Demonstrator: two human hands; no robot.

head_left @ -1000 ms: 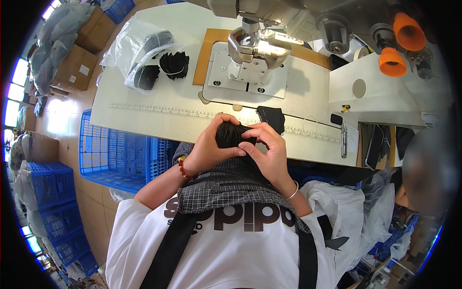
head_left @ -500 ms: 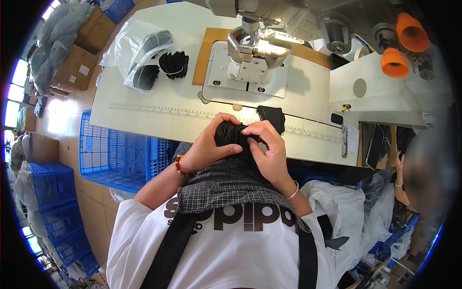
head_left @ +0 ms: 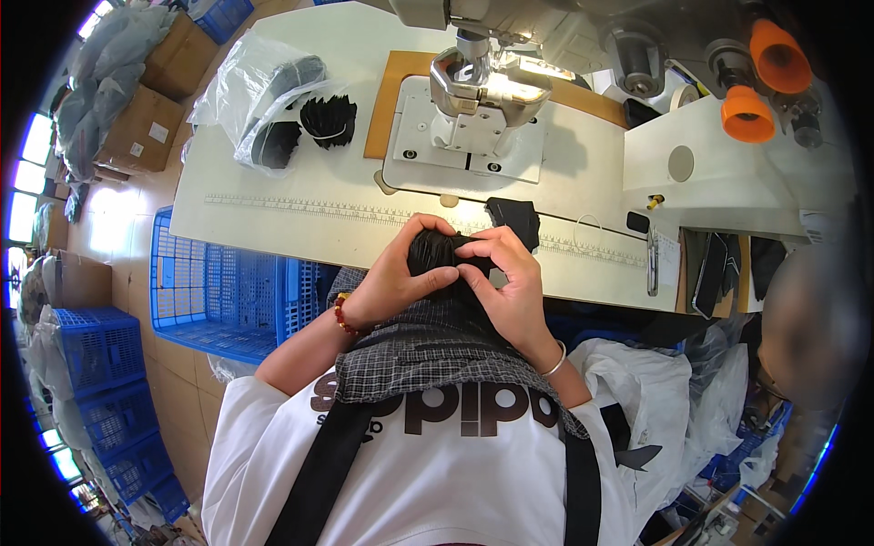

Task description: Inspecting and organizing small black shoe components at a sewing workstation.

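Over my lap at the table's front edge, both hands are closed on a bundle of black fabric pieces (head_left: 431, 252) whose layered edges show between them. My left hand (head_left: 397, 270) curls round its left side, fingers at the far end and thumb across the near side. My right hand (head_left: 506, 278) pinches its right side with bent fingers and thumb. The thumb tips almost meet; the bundle's underside is hidden. Just beyond my right fingers lies a folded black fabric piece (head_left: 514, 221) on the table.
A sewing machine head (head_left: 481, 91) stands over the pale table (head_left: 291, 223). Tied black bundles (head_left: 329, 122) and a clear plastic bag (head_left: 238, 91) lie at the far left. A blue crate (head_left: 205, 314) stands below the left edge. White plastic sacking (head_left: 637, 382) lies at my right.
My right thumb has shifted left along the bundle toward my left thumb. At the far right, another person's hand and forearm have gone out of sight.
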